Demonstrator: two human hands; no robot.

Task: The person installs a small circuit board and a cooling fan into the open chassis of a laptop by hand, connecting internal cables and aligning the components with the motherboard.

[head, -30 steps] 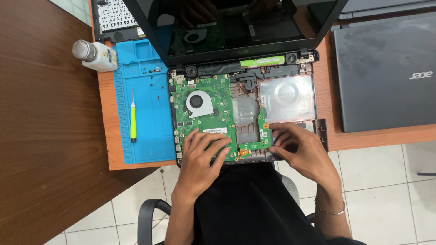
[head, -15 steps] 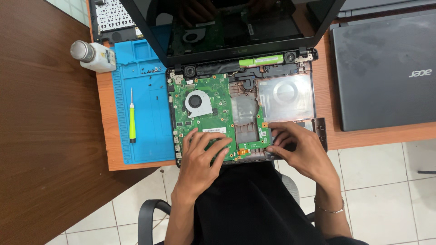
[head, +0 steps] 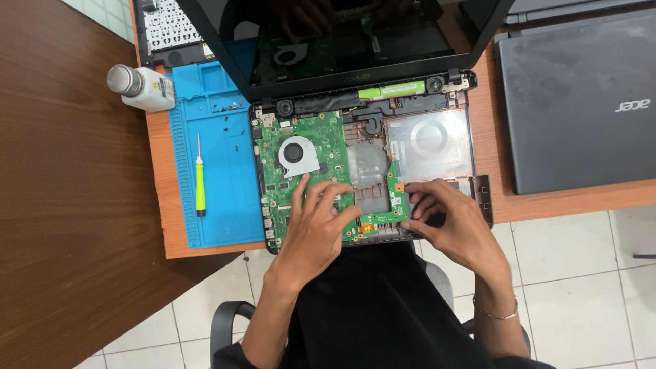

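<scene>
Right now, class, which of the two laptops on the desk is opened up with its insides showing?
The middle laptop under both hands: its green motherboard and fan lie exposed. The grey laptop at right stays closed.

- Green circuit board (head: 321,154) with a white fan (head: 298,156)
- Bright blue mat (head: 215,171)
- Screwdriver (head: 200,183) with a lime-green handle
- Orange-brown worktop (head: 158,171)
- Dark grey closed laptop (head: 581,102)
- White bottle (head: 140,85), silver cap

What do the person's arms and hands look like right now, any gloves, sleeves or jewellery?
Both hands are bare, with no gloves and no rings that can be made out. The left hand and its forearm are uncovered down to the frame edge, with no watch or band. The right hand has a thin metal bracelet at the wrist; its forearm is bare too. No sleeves reach the forearms.
</scene>
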